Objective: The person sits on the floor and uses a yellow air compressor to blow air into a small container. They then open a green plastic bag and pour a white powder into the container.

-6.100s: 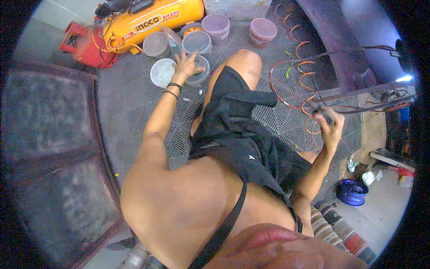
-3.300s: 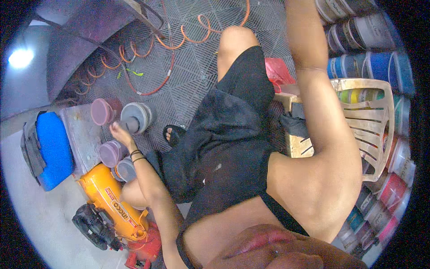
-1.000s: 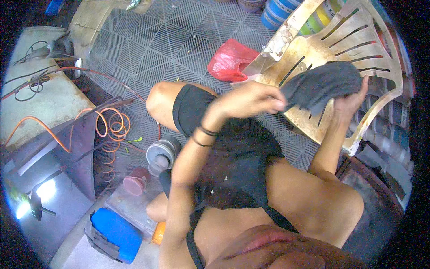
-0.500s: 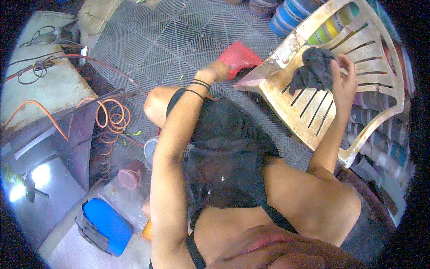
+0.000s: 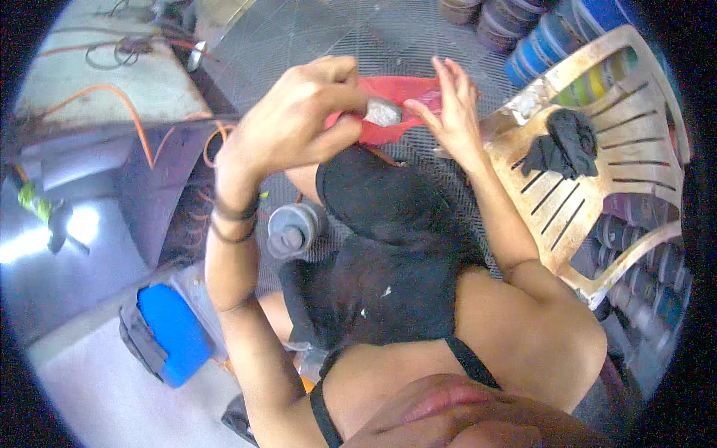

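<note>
In front of me, above my knees, is a red plastic bag (image 5: 385, 134) with its mouth spread. A whitish-grey lump (image 5: 383, 112) shows inside it. My left hand (image 5: 306, 112) is closed, its curled fingers gripping the bag's left edge. At the bag's right side, my right hand (image 5: 454, 112) has its fingers stretched apart and its thumb against or just over the red plastic; whether they touch I cannot tell. A crumpled black cloth (image 5: 564, 145) lies on the seat of the stained cream plastic chair (image 5: 515, 160) to my right.
Blue tubs (image 5: 541, 56) and other containers stand behind the chair. A lidded grey container (image 5: 295, 228) sits beside my left leg. Farther left are a blue object (image 5: 175, 332), an orange hose (image 5: 131, 112) and a pale worktop (image 5: 112, 82). Ribbed grey matting (image 5: 299, 45) covers the floor.
My right hand has let go of the black cloth on the chair and moved left to the red bag. The left hand has come nearer with the bag, whose grey contents now show.
</note>
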The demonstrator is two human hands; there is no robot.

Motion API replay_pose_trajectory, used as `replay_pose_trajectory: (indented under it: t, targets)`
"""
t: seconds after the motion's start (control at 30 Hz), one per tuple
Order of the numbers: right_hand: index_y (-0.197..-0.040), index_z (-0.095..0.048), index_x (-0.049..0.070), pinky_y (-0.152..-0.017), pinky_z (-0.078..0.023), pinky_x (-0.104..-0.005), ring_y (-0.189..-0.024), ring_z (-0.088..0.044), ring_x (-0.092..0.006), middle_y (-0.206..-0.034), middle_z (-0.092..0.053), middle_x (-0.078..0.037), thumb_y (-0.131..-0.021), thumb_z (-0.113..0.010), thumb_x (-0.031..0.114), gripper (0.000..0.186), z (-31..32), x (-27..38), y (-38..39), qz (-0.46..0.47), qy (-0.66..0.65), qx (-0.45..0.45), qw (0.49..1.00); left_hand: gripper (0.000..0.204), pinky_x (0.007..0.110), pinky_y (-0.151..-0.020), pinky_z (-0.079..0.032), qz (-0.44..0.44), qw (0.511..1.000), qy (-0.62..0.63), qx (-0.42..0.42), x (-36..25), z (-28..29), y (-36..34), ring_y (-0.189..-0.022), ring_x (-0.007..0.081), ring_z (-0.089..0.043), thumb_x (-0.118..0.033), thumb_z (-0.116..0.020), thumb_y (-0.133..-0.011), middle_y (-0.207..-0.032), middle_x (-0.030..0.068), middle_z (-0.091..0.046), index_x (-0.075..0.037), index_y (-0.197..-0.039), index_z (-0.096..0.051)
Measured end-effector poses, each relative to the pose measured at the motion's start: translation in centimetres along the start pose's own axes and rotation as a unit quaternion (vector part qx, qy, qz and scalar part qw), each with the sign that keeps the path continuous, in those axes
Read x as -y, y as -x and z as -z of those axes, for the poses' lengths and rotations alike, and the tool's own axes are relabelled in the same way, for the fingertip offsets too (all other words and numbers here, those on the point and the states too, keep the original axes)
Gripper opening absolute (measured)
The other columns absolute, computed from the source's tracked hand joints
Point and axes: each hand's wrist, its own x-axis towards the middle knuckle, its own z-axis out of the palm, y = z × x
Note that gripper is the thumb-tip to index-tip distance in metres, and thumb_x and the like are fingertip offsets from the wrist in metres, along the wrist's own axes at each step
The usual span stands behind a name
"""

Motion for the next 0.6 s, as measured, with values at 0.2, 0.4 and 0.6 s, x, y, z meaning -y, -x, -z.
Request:
replay_pose_trajectory:
  t: [0.2, 0.4, 0.6]
  targets:
    - [-0.094, -0.063, -0.001, -0.06, -0.049, -0.0304, -0.064, -0.062, -0.0175, -0.075, -0.065, -0.011, -0.085, -0.064, 0.018, 0.02, 3.4, 6.5, -3.5, -0.053, -0.286, 0.221, 0.931, 0.016, 0.04, -0.066, -0.042, 0.195, 0.973, -0.121, 0.034, -8.5, 4.9, 11.3, -0.074, 0.0287, -0.047, -0.01, -0.064, -0.061, -0.077, 0.0107, -0.047, -0.002, -0.074, -0.061]
    - [-0.086, -0.061, -0.002, -0.054, -0.043, -0.0292, -0.058, -0.049, -0.0098, -0.063, -0.053, -0.009, -0.092, -0.06, 0.019, 0.022, 4.7, 13.8, -6.1, 0.091, -0.426, 0.166, 0.885, 0.022, 0.039, -0.072, -0.04, 0.312, 0.91, -0.271, -0.046, -11.5, 3.8, 15.5, -0.079, 0.0272, -0.048, -0.015, -0.068, -0.068, -0.084, 0.0085, -0.053, -0.005, -0.088, -0.067]
    - [-0.088, -0.062, -0.001, -0.056, -0.046, -0.0346, -0.057, -0.058, -0.0234, -0.067, -0.058, -0.016, -0.092, -0.06, 0.021, 0.022, 4.7, 20.6, -7.5, 0.241, -0.447, 0.173, 0.844, 0.046, 0.043, -0.079, -0.05, 0.244, 0.954, -0.164, -0.057, -5.8, 0.0, 12.0, -0.095, 0.0353, -0.061, -0.026, -0.071, -0.072, -0.105, 0.0166, -0.061, -0.003, -0.11, -0.062]
